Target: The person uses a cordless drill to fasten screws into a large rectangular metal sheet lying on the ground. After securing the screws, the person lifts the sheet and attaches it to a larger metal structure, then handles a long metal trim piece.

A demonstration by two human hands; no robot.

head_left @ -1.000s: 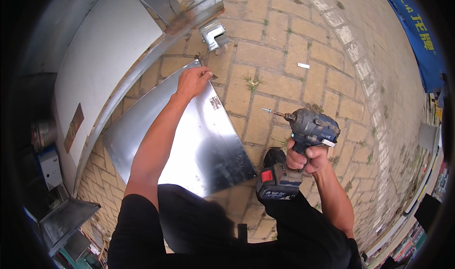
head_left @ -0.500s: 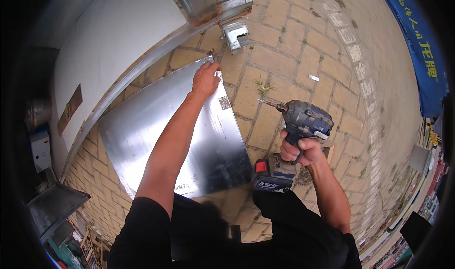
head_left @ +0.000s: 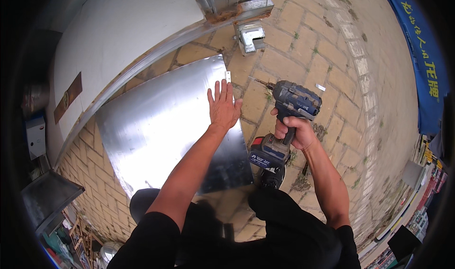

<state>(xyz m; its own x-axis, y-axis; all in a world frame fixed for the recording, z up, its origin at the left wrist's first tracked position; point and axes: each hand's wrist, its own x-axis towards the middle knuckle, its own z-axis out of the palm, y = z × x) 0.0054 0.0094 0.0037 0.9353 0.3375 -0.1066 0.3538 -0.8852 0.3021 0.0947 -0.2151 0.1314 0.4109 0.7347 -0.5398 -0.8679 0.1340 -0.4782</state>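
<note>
— Indoors or out?
— Outdoors: a paved yard used as a sheet-metal workshop. Tan brick paving [head_left: 303, 46] underfoot, weeds sprouting in the joints.
— Signs of metalwork?
— Plenty. A flat galvanised sheet [head_left: 161, 127] laid straight on the bricks, a big curved white metal panel [head_left: 123, 27] beside it, a small folded metal bracket [head_left: 250, 36] near a rusty post, a cordless impact driver [head_left: 284, 122] in use.
— Anything at the edges?
— A blue banner [head_left: 422, 56] along the far right, cluttered stock and metal boxes [head_left: 47, 198] at lower left, more goods stacked at lower right.
</note>
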